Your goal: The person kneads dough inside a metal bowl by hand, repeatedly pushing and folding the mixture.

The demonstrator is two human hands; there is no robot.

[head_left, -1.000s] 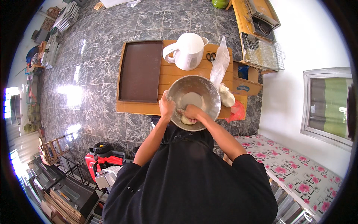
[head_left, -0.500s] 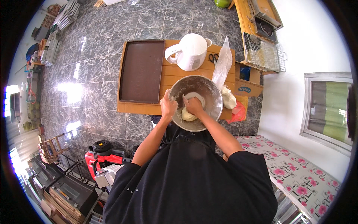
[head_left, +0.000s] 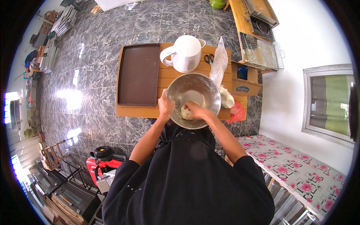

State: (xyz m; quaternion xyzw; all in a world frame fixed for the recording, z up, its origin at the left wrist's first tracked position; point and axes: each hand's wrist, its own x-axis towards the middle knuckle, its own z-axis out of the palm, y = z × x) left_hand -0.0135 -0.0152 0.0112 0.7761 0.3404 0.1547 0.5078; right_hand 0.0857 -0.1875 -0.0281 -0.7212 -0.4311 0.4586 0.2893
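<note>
The left hand (head_left: 166,105) clasps the left rim of the metal bowl (head_left: 212,92), while the right hand (head_left: 195,111) lies with bent fingers on the dough (head_left: 185,113) inside, any pinch being indeterminable, with the brown tray (head_left: 138,75) forward-left of the left hand and the white kettle (head_left: 187,54) ahead of both.

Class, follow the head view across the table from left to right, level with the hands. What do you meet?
Brown tray → left hand → dough → right hand → red plastic bag.
</note>
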